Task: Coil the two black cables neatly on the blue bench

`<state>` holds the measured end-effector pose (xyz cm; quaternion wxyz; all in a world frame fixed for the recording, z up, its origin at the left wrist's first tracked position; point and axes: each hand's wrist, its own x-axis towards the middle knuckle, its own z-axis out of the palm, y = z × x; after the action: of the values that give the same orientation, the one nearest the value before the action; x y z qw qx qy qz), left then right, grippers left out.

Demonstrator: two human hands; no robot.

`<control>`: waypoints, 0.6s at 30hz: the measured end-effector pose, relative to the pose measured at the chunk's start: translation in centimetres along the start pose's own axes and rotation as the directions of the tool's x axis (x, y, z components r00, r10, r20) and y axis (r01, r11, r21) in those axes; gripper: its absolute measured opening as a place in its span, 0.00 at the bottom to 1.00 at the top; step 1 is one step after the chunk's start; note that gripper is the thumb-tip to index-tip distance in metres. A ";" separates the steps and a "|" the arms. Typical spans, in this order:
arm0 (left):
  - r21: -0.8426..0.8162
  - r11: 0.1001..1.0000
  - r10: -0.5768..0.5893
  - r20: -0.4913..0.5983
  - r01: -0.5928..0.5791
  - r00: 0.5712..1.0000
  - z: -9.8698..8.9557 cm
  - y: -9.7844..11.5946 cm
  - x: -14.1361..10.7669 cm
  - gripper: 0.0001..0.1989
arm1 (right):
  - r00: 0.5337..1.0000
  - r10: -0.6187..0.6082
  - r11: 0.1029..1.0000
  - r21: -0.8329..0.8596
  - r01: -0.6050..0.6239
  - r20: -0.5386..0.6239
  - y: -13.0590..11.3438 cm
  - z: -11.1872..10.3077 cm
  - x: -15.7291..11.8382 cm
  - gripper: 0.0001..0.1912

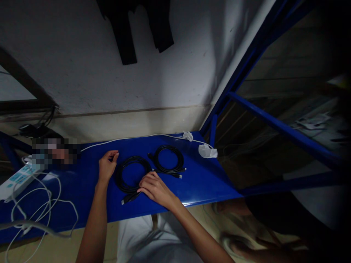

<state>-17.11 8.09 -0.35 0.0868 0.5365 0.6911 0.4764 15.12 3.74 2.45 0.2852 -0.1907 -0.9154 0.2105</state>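
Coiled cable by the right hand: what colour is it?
The coiled cable is black, seen in the head view.

dimly lit grey wall [186,76] with cream lower band [123,126], far; dark frame [24,79], far left; glossy blue table [203,188], near; blue metal rails [274,124], right; tan floor [112,239] below.

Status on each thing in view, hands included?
Left black coil: wound, lying flat
Right black coil: wound, connector ends out
Left hand: fingers curled, grip unclear
Right hand: touching left black coil
Power strip: on/off unclear
White cords: loosely tangled
Dark garment: hanging
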 end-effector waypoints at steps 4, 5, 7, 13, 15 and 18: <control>0.043 0.999 -0.003 -0.036 0.005 0.999 -0.2 -0.1 0.0 0.15 | 1.000 -0.012 1.000 0.019 0.012 -0.003 -0.1 -0.1 0.0 0.07; 0.050 0.999 -0.001 -0.038 0.003 0.999 -0.2 0.0 0.0 0.16 | 1.000 -0.013 1.000 0.025 0.013 -0.006 -0.1 0.0 0.0 0.06; 0.061 0.998 0.000 -0.032 0.002 0.999 -0.2 0.2 -0.1 0.16 | 1.000 -0.014 0.999 0.041 0.014 -0.015 -0.1 0.0 0.0 0.06; 0.065 0.998 0.005 -0.058 -0.002 0.998 -0.2 0.6 -0.2 0.16 | 0.998 0.038 0.993 0.114 -0.031 -0.056 -0.1 0.1 -0.1 0.07; 0.076 0.997 0.001 -0.074 0.005 0.997 -0.4 0.6 -0.1 0.16 | 0.997 0.055 0.991 0.129 -0.046 -0.061 -0.2 0.2 -0.1 0.06; 0.083 0.996 -0.004 -0.091 0.012 0.996 -0.5 0.6 0.0 0.16 | 0.994 0.085 0.986 0.150 -0.074 -0.067 -0.4 0.1 -0.1 0.05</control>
<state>-17.02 7.78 0.30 0.0346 0.5146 0.7160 0.4705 15.03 3.31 2.58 0.3233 -0.2129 -0.8780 0.2815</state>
